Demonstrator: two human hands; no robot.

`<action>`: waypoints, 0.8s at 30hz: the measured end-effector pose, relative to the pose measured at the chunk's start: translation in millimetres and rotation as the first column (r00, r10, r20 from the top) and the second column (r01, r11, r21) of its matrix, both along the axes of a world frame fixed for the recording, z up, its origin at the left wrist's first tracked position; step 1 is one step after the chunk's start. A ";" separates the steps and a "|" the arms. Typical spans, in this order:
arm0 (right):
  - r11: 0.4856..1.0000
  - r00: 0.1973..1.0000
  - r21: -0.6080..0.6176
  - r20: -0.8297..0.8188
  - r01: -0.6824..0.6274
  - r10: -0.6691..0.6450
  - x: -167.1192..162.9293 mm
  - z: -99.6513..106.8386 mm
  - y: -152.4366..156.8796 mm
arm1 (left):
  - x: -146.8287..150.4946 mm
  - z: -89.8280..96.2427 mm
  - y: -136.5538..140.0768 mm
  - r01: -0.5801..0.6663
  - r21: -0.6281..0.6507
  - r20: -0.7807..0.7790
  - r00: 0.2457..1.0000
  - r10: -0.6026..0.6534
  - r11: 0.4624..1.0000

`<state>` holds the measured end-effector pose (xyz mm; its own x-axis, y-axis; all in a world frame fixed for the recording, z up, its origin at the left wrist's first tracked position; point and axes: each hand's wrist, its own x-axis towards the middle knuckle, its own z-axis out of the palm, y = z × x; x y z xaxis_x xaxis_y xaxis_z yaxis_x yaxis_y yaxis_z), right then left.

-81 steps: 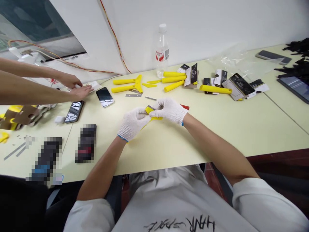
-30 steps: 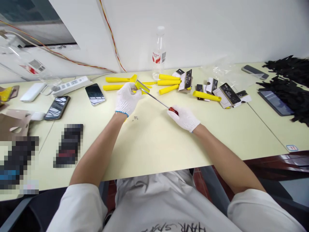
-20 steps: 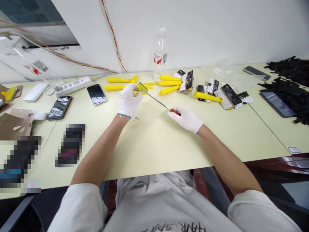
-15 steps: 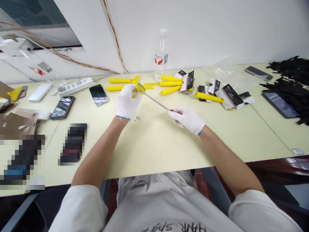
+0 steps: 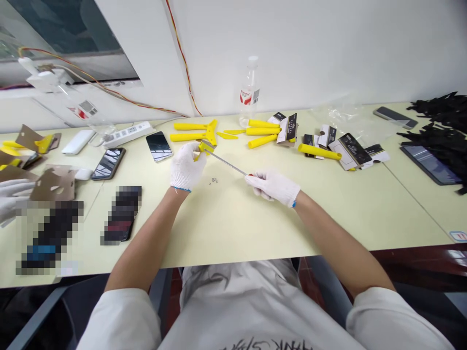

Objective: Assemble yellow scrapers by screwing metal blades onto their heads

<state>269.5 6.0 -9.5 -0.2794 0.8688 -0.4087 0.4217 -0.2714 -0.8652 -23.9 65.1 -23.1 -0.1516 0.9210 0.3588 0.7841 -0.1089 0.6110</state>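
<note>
At the far left of the frame, one gloved hand of another person (image 5: pixel 14 197) is by brown cardboard (image 5: pixel 53 183) on my bench (image 5: pixel 233 228). Next come two blurred-out dark items (image 5: pixel 54 238), lower left, with one power strip (image 5: pixel 128 134) and two phones (image 5: pixel 159 147) above. Left of centre, my left grip (image 5: pixel 188 167) is clamped on one yellow tool (image 5: pixel 205 147); two yellow scrapers (image 5: pixel 188 137) lie just beyond. Tiny metal bits (image 5: pixel 214 181), too small to count, lie between my hands. Two small yellow pieces (image 5: pixel 227 136) lie farther back. One screwdriver (image 5: pixel 226 163) slants rightward from the yellow tool; I cannot tell whether its tip sits in a screw. One bottle (image 5: pixel 250 97) stands upper centre, beside three yellow handles (image 5: pixel 262 131). My right grip (image 5: pixel 273 187) is clamped around the screwdriver's handle. Rightward lie one more yellow handle (image 5: pixel 320 151) and two dark devices (image 5: pixel 430 164).
</note>
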 end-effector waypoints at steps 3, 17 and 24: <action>0.995 0.996 0.049 0.040 -0.082 0.080 -1.5 -11.2 -2.6 | -1.8 -2.5 -1.3 -0.008 -0.008 0.004 1.000 0.008 1.000; 0.872 0.818 0.448 0.565 -0.197 -0.106 -12.2 -26.3 -1.9 | -5.9 -14.5 6.4 -0.064 -0.058 -0.017 0.998 0.063 0.996; 0.987 0.985 0.069 0.106 -0.144 0.136 1.0 -21.8 -4.8 | 3.7 -6.6 -1.0 -0.051 -0.066 -0.022 0.999 0.049 0.997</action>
<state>270.5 1.2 -31.3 -0.3610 0.8539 -0.3748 0.5368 -0.1384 -0.8323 -20.2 64.1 -29.7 -0.1916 0.9344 0.3004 0.7997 -0.0288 0.5997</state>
